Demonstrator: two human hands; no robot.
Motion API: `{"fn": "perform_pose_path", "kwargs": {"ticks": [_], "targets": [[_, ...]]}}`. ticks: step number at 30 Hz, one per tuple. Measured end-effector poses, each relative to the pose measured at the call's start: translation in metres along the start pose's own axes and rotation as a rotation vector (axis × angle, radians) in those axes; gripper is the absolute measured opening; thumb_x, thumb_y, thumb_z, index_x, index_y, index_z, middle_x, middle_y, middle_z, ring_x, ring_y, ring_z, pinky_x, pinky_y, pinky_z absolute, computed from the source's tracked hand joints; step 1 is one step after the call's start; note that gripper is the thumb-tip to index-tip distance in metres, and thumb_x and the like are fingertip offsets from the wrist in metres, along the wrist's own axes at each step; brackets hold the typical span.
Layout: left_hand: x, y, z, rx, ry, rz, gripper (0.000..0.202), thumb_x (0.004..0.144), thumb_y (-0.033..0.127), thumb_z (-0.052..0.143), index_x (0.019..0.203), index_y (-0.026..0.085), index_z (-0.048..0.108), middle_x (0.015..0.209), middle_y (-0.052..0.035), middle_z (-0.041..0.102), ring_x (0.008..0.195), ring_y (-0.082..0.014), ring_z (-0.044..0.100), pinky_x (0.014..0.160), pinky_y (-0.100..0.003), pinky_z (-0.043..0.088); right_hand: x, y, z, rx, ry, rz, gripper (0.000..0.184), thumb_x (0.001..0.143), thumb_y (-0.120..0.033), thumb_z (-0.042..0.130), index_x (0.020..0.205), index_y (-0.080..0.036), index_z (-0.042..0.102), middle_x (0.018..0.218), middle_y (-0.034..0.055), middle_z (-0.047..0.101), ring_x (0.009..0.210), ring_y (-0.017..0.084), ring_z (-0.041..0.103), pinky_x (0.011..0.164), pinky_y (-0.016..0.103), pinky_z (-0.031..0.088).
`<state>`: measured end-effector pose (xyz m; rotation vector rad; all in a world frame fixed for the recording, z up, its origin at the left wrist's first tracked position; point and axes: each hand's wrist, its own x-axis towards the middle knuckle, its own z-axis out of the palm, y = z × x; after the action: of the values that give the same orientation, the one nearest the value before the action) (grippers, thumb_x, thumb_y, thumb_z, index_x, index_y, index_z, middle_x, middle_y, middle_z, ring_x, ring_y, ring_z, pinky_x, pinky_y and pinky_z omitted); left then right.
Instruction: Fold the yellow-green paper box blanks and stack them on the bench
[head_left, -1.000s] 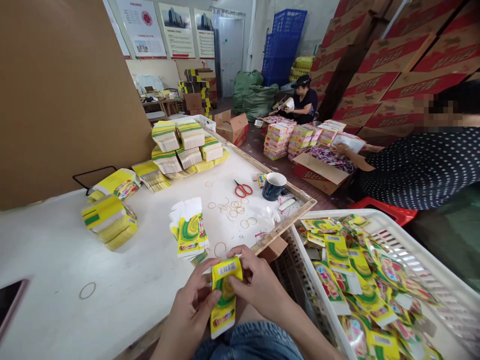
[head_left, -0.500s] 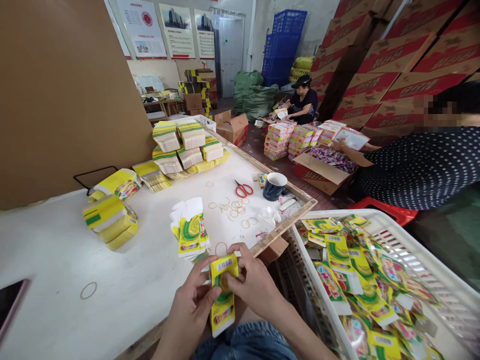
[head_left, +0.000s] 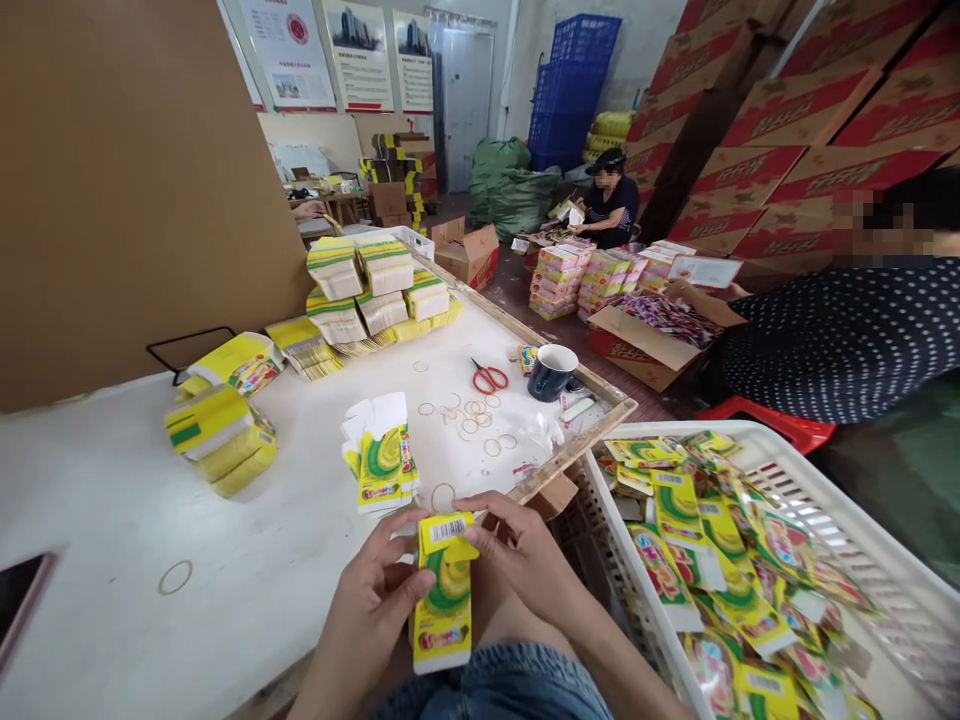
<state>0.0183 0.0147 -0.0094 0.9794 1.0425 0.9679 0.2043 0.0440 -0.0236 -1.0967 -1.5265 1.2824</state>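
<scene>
Both hands hold one small yellow and green carton (head_left: 444, 592) upright over my lap, at the near edge of the white table (head_left: 112, 520). My left hand (head_left: 371, 618) grips its left side and lower part. My right hand (head_left: 517, 560) pinches its top flap, which shows a barcode. A stack of flat yellow carton blanks (head_left: 380, 460) lies on the table just beyond my hands. A white plastic crate (head_left: 825, 500) at my right holds several colourful sachets.
Bundles of flat cartons (head_left: 219, 440) (head_left: 371, 285), loose rubber bands (head_left: 465, 415), red scissors (head_left: 487, 378) and a dark mug (head_left: 551, 371) lie on the table. A phone (head_left: 19, 600) sits at the left edge. A person in a dotted top (head_left: 847, 335) sits right; another person (head_left: 609, 200) works far back.
The carton now stands straighter and more squared in my hands, its top flap raised. The person at right has shifted a packet above the open box.
</scene>
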Motion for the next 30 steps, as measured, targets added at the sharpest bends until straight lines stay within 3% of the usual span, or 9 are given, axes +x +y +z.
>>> {"fn": "perform_pose_path", "kwargs": {"ticks": [4,7,14,21,23,25,28,30], "targets": [[0.003,0.000,0.006,-0.086,-0.045,-0.006,0.042,0.077,0.028,0.071,0.115,0.027,0.052,0.101,-0.0050,0.075,0.082,-0.0240,0.072,0.068,-0.032,0.056,0.002,0.005,0.000,0.451,0.002,0.112,0.019,0.075,-0.034,0.074,0.087,-0.021,0.067,0.074,-0.0015,0.064,0.068,0.013,0.057,0.062,0.023,0.044],[0.005,-0.001,0.011,-0.119,-0.067,-0.016,0.044,0.077,0.025,0.071,0.117,0.027,0.050,0.104,-0.0054,0.073,0.081,-0.0236,0.072,0.067,-0.031,0.056,0.002,0.005,0.001,0.566,-0.008,0.150,0.023,0.069,-0.031,0.079,0.085,-0.021,0.067,0.071,-0.0022,0.065,0.070,0.013,0.060,0.065,0.024,0.045],[0.009,-0.004,0.012,-0.146,-0.067,-0.015,0.045,0.078,0.023,0.070,0.119,0.028,0.052,0.108,-0.0046,0.072,0.082,-0.0228,0.072,0.069,-0.032,0.056,0.001,-0.003,-0.002,0.430,0.060,0.107,0.020,0.073,-0.035,0.075,0.083,-0.019,0.068,0.075,-0.0001,0.067,0.072,0.014,0.059,0.068,0.026,0.046],[0.010,-0.011,0.029,0.057,0.003,0.117,0.022,0.086,0.027,0.061,0.106,0.024,0.069,0.107,-0.0051,0.073,0.095,-0.0233,0.068,0.078,-0.030,0.054,-0.004,-0.006,-0.002,0.277,0.097,0.105,0.022,0.074,-0.039,0.073,0.077,-0.017,0.068,0.071,0.0017,0.069,0.069,0.016,0.061,0.066,0.028,0.048],[0.013,-0.007,0.031,0.195,-0.001,0.179,0.021,0.088,0.029,0.057,0.103,0.024,0.071,0.107,-0.0057,0.074,0.097,-0.0241,0.067,0.083,-0.032,0.054,-0.011,-0.014,-0.017,0.136,0.115,0.093,0.021,0.077,-0.039,0.069,0.077,-0.018,0.068,0.075,0.0038,0.070,0.073,0.019,0.063,0.069,0.030,0.049],[0.018,0.000,0.023,0.444,0.066,0.291,0.025,0.090,0.031,0.051,0.105,0.024,0.070,0.115,-0.0063,0.071,0.108,-0.0254,0.063,0.095,-0.037,0.049,-0.021,-0.025,-0.050,-0.116,0.180,0.095,0.021,0.081,-0.040,0.062,0.078,-0.019,0.067,0.080,0.0059,0.071,0.074,0.021,0.064,0.067,0.031,0.050],[0.031,0.009,-0.011,0.859,0.271,0.414,0.045,0.087,0.035,0.054,0.131,0.024,0.052,0.139,-0.0082,0.055,0.131,-0.0279,0.045,0.110,-0.046,0.033,-0.043,-0.036,-0.117,-0.705,0.414,0.157,0.024,0.081,-0.044,0.058,0.082,-0.022,0.066,0.085,0.0081,0.070,0.075,0.025,0.063,0.067,0.036,0.047],[0.040,0.010,-0.039,1.082,0.280,0.401,0.060,0.080,0.039,0.063,0.134,0.020,0.048,0.145,-0.0109,0.047,0.137,-0.0313,0.035,0.113,-0.052,0.026,-0.057,-0.036,-0.153,-1.002,0.497,0.127,0.027,0.079,-0.048,0.057,0.078,-0.023,0.066,0.089,0.0105,0.069,0.087,0.031,0.061,0.076,0.043,0.045]]}}
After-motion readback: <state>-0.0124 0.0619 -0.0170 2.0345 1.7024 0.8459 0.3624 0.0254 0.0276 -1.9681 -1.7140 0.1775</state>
